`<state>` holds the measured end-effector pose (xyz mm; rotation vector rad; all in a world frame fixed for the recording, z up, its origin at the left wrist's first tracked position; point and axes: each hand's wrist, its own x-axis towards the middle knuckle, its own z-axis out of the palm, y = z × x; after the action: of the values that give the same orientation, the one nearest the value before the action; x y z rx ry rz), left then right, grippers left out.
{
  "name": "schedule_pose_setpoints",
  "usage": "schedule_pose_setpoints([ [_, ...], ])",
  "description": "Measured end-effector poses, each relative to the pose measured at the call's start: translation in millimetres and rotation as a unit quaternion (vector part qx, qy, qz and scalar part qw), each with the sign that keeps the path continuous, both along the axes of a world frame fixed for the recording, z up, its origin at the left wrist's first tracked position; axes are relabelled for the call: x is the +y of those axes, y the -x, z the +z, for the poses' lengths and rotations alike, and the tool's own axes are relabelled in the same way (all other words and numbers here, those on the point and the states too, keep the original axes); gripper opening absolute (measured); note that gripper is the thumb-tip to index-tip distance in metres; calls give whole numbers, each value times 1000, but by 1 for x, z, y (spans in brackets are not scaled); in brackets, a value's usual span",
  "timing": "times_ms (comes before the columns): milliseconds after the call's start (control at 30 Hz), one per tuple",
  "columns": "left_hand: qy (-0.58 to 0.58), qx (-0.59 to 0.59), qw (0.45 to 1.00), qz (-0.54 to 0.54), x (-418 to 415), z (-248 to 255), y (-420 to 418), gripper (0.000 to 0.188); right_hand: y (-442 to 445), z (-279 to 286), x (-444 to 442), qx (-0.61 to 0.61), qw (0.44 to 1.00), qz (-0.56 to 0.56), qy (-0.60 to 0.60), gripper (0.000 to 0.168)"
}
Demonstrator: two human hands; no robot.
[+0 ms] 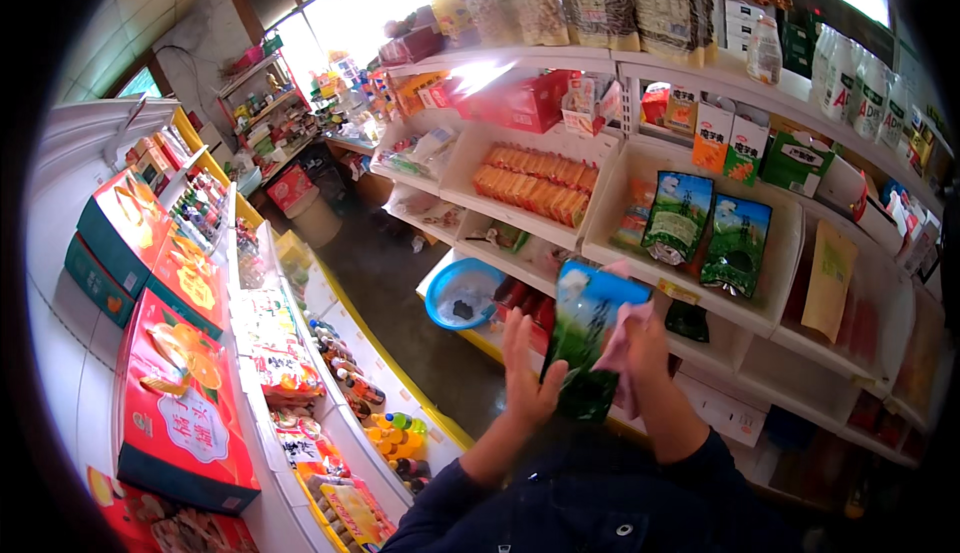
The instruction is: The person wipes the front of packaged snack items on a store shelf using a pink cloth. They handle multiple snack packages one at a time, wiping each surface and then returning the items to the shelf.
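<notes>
A blue-and-green foil pouch (592, 335) bearing writing is held up in front of me. My right hand (646, 346) grips a pink cloth (626, 328) at the pouch's right edge. The cloth lies partly across the pouch front, and some of it shows above the top edge. My left hand (529, 376) is spread at the pouch's left edge, thumb over its lower front. Whether that palm presses on the pouch cannot be made out. Two similar pouches, one on the left (677, 217) and one on the right (736, 244), stand in a white shelf bin (776, 283) ahead.
Packaged snacks (536, 181) fill the neighbouring bin. A blue basin (465, 294) sits low by the shelf. On my left, red gift boxes (187, 403) and drink bottles (360, 388) line another shelf unit. A narrow floor aisle (382, 290) runs between the units. White bottles (859, 87) stand upper right.
</notes>
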<state>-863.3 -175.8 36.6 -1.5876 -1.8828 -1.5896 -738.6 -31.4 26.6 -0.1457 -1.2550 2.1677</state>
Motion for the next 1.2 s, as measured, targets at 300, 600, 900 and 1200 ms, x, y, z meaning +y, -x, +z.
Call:
schedule_pose_setpoints([
  [300, -31, -397, 844, -359, 2, -28, -40, 83, 33, 56, -39, 10, 885, -159, -437, 64],
  [600, 47, -449, 754, -477, -6, -20, -23, 84, 45, 22, -33, -67, 809, -332, -481, 47],
  [900, -31, -564, 689, -454, -10, 20, -12, 79, 46, -20, 33, -15, 992, -108, 58, 42],
  [1200, -113, -403, 883, -210, 11, 4, -3, 52, 47, 6, -80, -64, 884, -166, -433, 56],
])
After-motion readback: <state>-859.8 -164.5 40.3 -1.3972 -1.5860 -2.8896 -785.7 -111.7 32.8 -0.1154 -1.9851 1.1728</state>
